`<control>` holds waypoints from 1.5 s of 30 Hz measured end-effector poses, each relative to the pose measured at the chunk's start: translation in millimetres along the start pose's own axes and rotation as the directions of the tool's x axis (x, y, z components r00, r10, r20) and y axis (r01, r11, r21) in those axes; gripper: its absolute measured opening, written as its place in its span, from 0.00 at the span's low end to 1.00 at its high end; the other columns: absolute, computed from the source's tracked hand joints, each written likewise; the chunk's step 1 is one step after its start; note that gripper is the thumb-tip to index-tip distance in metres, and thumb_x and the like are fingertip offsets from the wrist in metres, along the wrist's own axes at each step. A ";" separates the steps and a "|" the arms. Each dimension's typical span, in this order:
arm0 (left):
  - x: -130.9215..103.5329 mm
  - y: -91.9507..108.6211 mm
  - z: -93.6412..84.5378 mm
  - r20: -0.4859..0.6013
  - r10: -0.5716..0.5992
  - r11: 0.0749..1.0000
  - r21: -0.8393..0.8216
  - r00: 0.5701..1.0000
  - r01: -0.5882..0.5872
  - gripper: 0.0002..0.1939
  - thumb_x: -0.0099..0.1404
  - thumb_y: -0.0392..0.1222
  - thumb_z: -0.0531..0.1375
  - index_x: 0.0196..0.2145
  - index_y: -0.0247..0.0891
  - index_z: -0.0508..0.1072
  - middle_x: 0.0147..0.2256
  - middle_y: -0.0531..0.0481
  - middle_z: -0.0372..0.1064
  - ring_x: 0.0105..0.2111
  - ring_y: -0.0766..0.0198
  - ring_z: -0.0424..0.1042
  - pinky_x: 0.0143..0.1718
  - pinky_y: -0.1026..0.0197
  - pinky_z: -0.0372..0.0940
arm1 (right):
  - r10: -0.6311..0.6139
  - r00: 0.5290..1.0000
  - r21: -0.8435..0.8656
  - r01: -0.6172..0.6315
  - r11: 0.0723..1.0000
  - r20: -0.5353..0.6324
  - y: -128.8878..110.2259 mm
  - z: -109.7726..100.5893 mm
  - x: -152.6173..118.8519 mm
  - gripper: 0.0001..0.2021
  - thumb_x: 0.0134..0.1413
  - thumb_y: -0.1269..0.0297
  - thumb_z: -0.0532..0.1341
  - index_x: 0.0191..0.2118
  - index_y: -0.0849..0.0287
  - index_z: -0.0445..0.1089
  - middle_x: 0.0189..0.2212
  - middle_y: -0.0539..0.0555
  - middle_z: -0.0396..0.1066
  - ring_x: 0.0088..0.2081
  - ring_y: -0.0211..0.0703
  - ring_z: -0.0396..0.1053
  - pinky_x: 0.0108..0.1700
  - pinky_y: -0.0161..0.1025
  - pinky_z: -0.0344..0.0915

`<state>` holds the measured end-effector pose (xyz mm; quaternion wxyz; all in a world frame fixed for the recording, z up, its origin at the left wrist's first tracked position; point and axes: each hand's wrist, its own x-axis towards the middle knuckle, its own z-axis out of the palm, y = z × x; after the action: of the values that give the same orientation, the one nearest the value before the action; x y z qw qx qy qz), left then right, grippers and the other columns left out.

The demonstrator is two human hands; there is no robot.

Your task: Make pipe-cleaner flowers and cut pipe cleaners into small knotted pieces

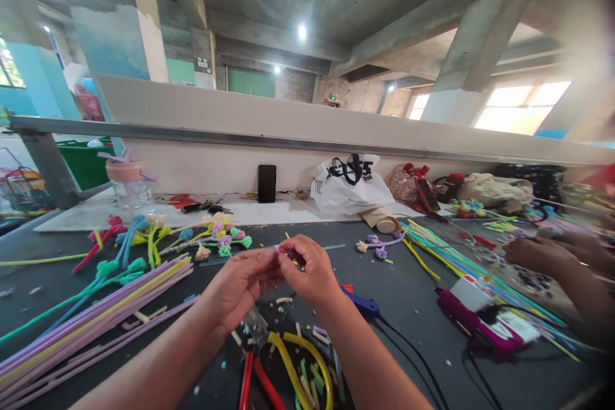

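Over the middle of the dark table, my left hand and my right hand meet at the fingertips. Both are closed in a pinch around a small purple piece, mostly hidden by the fingers, so its exact kind cannot be made out. Below them lie red-handled pliers and a tool with looped yellow handles, among short cut pastel pieces. Just right of my right forearm rests a blue tool with a black cord, partly covered by the arm; it resembles a glue gun.
Long pastel sticks and fuzzy flower stems lie left. A clear bottle, a phone and a white bag stand at the back. Rightward are a purple power strip and another person's hands.
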<state>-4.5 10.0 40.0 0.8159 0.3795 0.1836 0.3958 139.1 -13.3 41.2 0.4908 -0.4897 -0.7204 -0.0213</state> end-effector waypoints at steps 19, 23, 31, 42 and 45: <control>2.3 30.3 -6.4 0.334 0.417 0.417 0.756 0.846 -0.504 0.07 0.54 0.37 0.62 0.32 0.40 0.77 0.29 0.48 0.74 0.31 0.63 0.69 0.37 0.62 0.62 | -0.071 0.981 0.084 0.057 0.995 0.180 -4.4 -13.3 4.9 0.07 0.54 0.68 0.55 0.28 0.59 0.68 0.21 0.49 0.62 0.26 0.36 0.61 0.29 0.33 0.56; -5.0 39.8 -2.7 0.518 0.409 0.226 0.740 0.751 -0.633 0.06 0.55 0.36 0.61 0.30 0.41 0.77 0.27 0.49 0.73 0.28 0.63 0.68 0.32 0.62 0.62 | -0.082 0.961 0.228 0.021 0.973 0.263 -13.2 -19.8 6.9 0.11 0.54 0.66 0.55 0.23 0.60 0.66 0.19 0.48 0.59 0.24 0.34 0.59 0.28 0.32 0.54; -9.2 31.7 -1.9 0.506 0.469 0.123 0.774 0.724 -0.621 0.03 0.56 0.35 0.59 0.27 0.39 0.73 0.27 0.49 0.69 0.29 0.64 0.67 0.35 0.62 0.60 | 0.006 0.947 0.324 -0.116 0.939 0.320 -16.6 -13.8 4.9 0.12 0.54 0.66 0.54 0.21 0.60 0.63 0.19 0.46 0.54 0.23 0.33 0.54 0.26 0.31 0.52; -2.7 25.7 -10.1 0.418 0.545 0.140 0.810 0.727 -0.570 0.03 0.57 0.36 0.58 0.26 0.38 0.70 0.27 0.50 0.66 0.31 0.64 0.65 0.35 0.62 0.58 | -0.122 0.944 0.082 0.101 0.991 0.306 -19.2 -12.7 4.3 0.08 0.56 0.70 0.53 0.26 0.59 0.63 0.23 0.49 0.61 0.28 0.37 0.59 0.30 0.33 0.55; -2.0 22.2 -10.6 0.364 0.579 0.186 0.813 0.730 -0.552 0.03 0.55 0.36 0.58 0.24 0.38 0.69 0.26 0.51 0.66 0.29 0.64 0.64 0.33 0.63 0.58 | -0.153 0.951 0.017 0.154 0.988 0.269 -16.1 -4.9 1.5 0.09 0.57 0.71 0.50 0.27 0.59 0.62 0.23 0.50 0.62 0.29 0.37 0.59 0.31 0.34 0.55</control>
<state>-23.3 22.3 50.1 0.2826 0.7803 0.2187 0.5133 130.7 -23.0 52.1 0.3839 -0.4318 -0.8162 0.0059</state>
